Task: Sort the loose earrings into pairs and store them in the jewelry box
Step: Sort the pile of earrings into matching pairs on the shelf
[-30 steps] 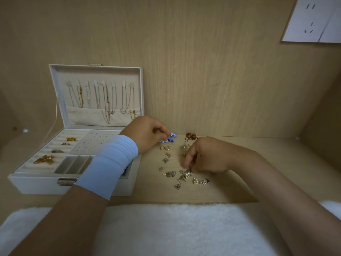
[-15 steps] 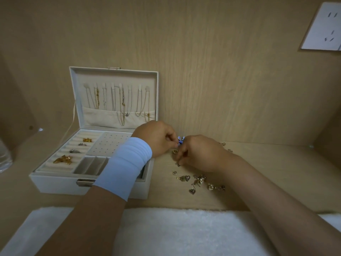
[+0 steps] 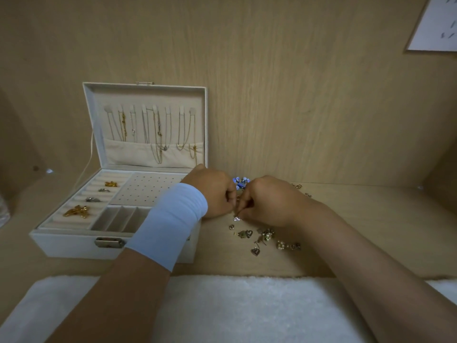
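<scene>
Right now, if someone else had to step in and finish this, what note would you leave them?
Right hand pinches a small silver earring; left hand is curled beside it, contents hidden. Blue earrings and a loose pile lie on the shelf, right of the open jewelry box. Its perforated panel shows no earrings yet. Left: pair and store nearly everything.

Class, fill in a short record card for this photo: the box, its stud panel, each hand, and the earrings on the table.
Jewelry box: open, lid upright, necklaces hanging inside
Stud panel: visible holes empty
Left hand: fingers curled, contents hidden
Right hand: pinching a small silver earring
Loose earrings: scattered on the table beside the box
Blue earrings: behind the hands
</scene>
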The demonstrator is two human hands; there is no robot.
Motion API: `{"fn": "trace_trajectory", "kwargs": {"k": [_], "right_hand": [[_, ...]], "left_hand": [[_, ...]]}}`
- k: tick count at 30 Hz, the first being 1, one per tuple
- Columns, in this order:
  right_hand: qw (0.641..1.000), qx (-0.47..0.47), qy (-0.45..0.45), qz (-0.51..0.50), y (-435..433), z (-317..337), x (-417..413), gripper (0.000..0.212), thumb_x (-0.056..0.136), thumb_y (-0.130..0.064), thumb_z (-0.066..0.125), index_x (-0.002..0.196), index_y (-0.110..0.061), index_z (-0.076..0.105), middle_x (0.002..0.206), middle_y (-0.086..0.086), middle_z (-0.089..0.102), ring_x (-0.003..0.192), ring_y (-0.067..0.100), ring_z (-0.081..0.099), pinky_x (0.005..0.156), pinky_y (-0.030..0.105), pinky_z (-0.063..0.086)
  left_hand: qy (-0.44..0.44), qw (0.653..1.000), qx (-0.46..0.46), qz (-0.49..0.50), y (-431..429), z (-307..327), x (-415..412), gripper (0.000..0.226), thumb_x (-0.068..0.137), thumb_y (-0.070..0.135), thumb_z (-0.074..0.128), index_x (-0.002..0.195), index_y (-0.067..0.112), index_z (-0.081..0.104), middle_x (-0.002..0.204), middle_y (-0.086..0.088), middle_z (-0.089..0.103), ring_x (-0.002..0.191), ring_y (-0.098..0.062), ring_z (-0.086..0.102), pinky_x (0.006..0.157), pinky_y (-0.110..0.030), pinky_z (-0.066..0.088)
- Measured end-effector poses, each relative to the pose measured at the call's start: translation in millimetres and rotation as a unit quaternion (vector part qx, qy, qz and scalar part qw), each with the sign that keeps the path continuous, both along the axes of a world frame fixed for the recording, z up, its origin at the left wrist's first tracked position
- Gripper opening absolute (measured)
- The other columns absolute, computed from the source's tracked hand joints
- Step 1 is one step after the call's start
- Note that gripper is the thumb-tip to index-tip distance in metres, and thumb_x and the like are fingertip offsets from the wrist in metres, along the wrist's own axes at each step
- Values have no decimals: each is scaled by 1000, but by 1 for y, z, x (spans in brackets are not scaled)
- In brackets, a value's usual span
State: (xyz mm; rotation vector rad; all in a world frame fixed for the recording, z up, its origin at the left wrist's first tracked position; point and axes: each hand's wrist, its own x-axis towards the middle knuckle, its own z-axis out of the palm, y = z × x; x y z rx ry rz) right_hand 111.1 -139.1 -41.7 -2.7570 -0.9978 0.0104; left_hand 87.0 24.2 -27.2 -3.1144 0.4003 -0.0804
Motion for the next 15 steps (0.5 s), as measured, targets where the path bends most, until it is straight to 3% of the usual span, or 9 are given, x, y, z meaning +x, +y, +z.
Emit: {"fn": "trace_trajectory", "kwargs": {"k": [3,7,15], "right_hand": [[1000,-6,-2,-9,-4,1,-1,13,86,-35,68,91,-29,79,84,-13,72,82,5,61,69,24,46],[1000,2,21,-4,-1,0,-4,16,86,-41,70,95,-31,78,87,-12,72,88,7,63,81,31,54],[1000,-7,-6,-7,1,-1,-4,16,87,-41,69,91,-28,79,84,-4,72,84,12,63,75,30,53]], "left_hand": [[11,1000,21,-8,-2,-2,-1,20,89,33,53,88,28,73,85,12,69,86,-11,62,109,-33,28],[23,999,34,-4,-3,0,-1,20,90,36,54,89,31,73,89,14,69,89,-10,61,110,-33,29],[44,999,14,-9,-6,-1,0,14,87,37,64,88,30,76,79,16,63,89,-8,61,105,-30,34]]}}
